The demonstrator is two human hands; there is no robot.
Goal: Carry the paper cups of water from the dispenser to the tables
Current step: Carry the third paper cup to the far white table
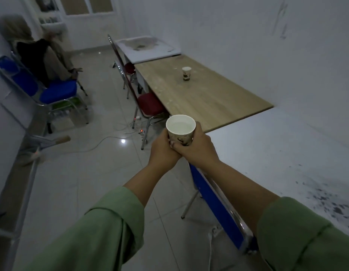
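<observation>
**Cup of water held in both hands, one cup already on the wooden table**

While both arms reach out in front of the person, the paper cup sits cradled between the two hands, upright, with water visible inside and a dark print on its side. The left hand wraps the cup's left side and bottom, fingers curled in under it. The right hand closes around the right side, thumb pressed up near the rim. So both grips are closed tight on the same cup, hands touching each other below it. Green sleeves are pushed back off the forearms.

The cup hangs over the tiled floor, just beside the near-left corner of the white table, which has dark speckles toward the near right. Beyond it, butted up against its far edge, is the wooden table, and a second paper cup stands upright on it toward the far end, well apart from the held one. A red-seated chair is tucked at that table's left side, and a blue chair back leans at the white table's near edge. Far left, someone sits on a blue chair, pretty blurry.
</observation>
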